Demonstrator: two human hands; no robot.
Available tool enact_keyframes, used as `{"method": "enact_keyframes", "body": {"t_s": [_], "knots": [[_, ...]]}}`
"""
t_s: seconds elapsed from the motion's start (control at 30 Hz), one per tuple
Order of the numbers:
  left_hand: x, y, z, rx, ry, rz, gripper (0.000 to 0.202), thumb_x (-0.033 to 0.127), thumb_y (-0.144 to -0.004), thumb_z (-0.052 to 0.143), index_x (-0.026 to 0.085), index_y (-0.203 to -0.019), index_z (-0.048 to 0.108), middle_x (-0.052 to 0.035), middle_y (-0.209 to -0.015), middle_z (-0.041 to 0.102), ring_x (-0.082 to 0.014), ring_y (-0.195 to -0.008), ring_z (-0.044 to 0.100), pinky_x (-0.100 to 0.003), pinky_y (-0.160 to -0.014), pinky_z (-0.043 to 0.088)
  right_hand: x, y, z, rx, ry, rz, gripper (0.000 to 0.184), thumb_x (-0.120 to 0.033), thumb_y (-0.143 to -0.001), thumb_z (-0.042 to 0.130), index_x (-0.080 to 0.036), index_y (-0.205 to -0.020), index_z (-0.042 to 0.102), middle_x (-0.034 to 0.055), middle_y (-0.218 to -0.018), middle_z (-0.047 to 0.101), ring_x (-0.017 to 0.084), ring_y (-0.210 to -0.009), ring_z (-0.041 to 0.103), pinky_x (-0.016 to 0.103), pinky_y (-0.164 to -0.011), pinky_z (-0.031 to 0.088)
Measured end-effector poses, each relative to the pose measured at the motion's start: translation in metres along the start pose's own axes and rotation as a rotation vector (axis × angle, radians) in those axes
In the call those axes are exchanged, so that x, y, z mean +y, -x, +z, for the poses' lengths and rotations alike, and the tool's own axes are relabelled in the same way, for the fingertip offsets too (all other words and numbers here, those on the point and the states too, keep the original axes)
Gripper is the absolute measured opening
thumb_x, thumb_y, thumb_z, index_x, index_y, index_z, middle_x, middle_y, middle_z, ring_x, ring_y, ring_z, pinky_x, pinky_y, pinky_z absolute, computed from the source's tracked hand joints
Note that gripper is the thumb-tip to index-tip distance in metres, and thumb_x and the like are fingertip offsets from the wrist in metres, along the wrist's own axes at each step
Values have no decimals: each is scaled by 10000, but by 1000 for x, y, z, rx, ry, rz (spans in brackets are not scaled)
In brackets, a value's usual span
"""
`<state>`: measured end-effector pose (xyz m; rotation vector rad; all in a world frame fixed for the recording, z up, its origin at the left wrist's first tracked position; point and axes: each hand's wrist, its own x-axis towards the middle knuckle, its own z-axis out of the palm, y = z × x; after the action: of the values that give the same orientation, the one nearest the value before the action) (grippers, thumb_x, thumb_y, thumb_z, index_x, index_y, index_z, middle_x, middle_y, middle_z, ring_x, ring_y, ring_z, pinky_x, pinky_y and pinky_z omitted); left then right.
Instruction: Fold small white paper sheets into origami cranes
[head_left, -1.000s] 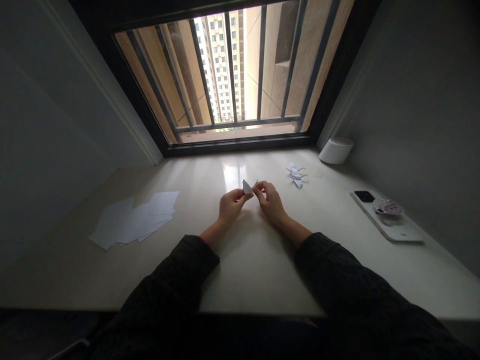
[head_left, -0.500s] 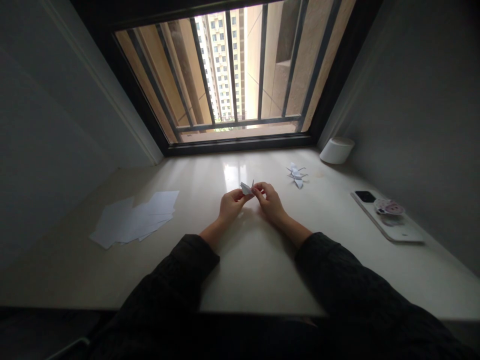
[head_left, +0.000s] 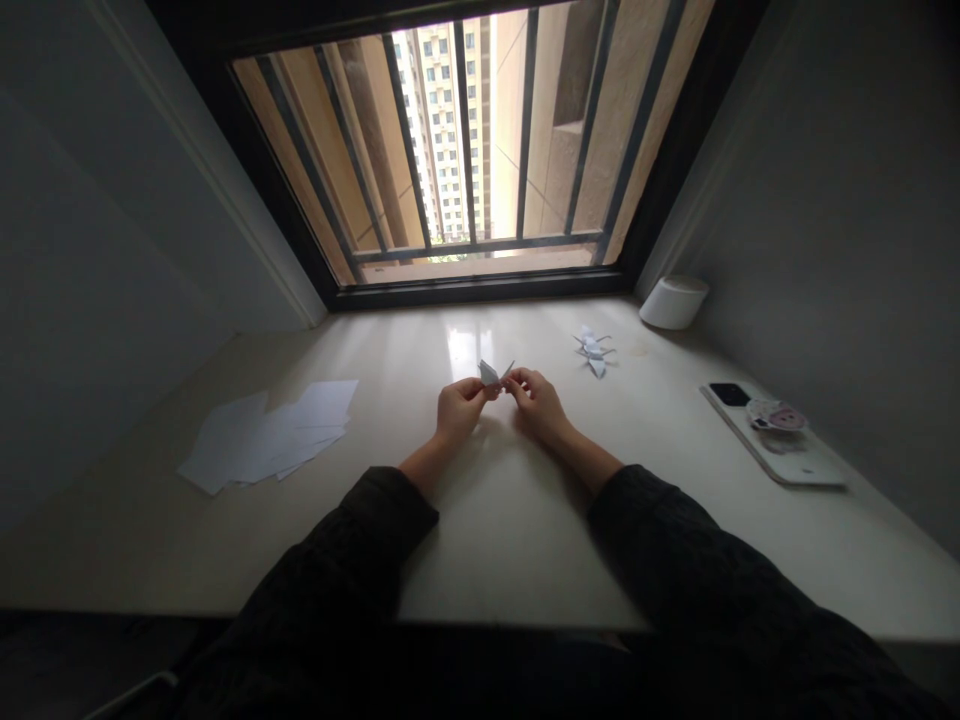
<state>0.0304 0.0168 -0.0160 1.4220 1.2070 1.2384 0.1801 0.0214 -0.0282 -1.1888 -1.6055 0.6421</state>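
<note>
Pale desk [head_left: 510, 540] here, left hand [head_left: 461, 412] and right hand [head_left: 538, 405] close together, fingers [head_left: 519, 381] pinched shut on a bit of folded paper [head_left: 489, 373] between them. Loose sheets [head_left: 270, 432] sit off left, paper crane [head_left: 594, 352] ahead right, phone [head_left: 772, 435] further right, barred window [head_left: 480, 150] beyond.

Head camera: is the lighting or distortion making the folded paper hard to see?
In the head view, the window backlights the scene, leaving the side wall and left sleeve dim; glare sits on the glossy counter; the wide lens bends the edges; the folded paper between the left hand and right hand is soft, its creases unclear.
</note>
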Motion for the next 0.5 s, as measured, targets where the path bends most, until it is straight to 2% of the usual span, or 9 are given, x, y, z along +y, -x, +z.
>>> {"method": "enact_keyframes", "body": {"t_s": [0.27,0.5], "knots": [[8,3,1,31,30,4,283,442,-687,701,166,-746,721,-62,-742,720,-199,-746,664,-301,-679,494,-4,3,4,55,-7,20,206,-362,-849,483,-222,-775,615,44,-782,647,214,-795,558,348,-712,427],[3,-1,1,-40,35,46,305,460,-692,698,157,-728,715,-69,-735,717,-202,-729,667,-308,-691,502,-2,4,4,83,-107,26,179,-389,-826,522,-230,-763,575,30,-777,613,213,-812,562,360,-759,448]]}}
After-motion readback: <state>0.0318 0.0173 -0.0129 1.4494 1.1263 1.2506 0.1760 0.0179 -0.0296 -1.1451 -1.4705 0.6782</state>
